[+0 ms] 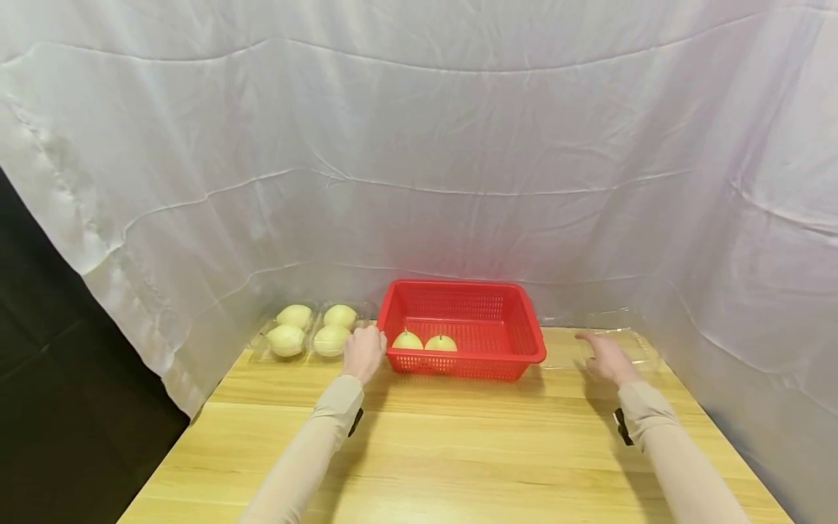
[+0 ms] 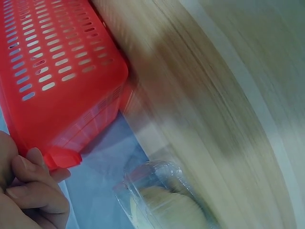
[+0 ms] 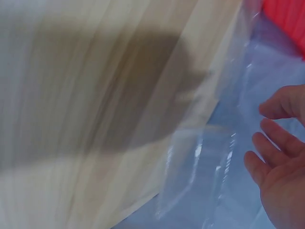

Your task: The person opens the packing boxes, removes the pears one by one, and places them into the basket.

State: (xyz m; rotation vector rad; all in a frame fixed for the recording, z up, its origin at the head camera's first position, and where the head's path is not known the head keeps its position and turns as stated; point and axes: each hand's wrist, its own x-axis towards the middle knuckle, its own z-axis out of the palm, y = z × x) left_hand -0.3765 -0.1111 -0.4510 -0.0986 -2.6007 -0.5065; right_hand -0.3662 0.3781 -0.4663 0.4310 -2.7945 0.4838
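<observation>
A red plastic basket (image 1: pixel 466 356) with slotted walls stands at the back of the table. Two pale yellow-green pears (image 1: pixel 441 343) with short stems lie in its front left part. My left hand (image 1: pixel 364 352) pinches the basket's left rim between curled fingers and thumb, as the left wrist view shows at the basket corner. Over a clear plastic clamshell box (image 1: pixel 631 342), right of the basket, is my right hand (image 1: pixel 610 358). Its fingers (image 3: pixel 276 152) are spread and loosely bent, with nothing held between them.
Left of the basket, clear plastic boxes (image 1: pixel 308 355) hold several more pears (image 1: pixel 286 340), close beside my left hand. A pale curtain (image 1: pixel 458 225) hangs behind the table and along its sides. The wooden tabletop (image 1: pixel 484 451) stretches in front of the basket.
</observation>
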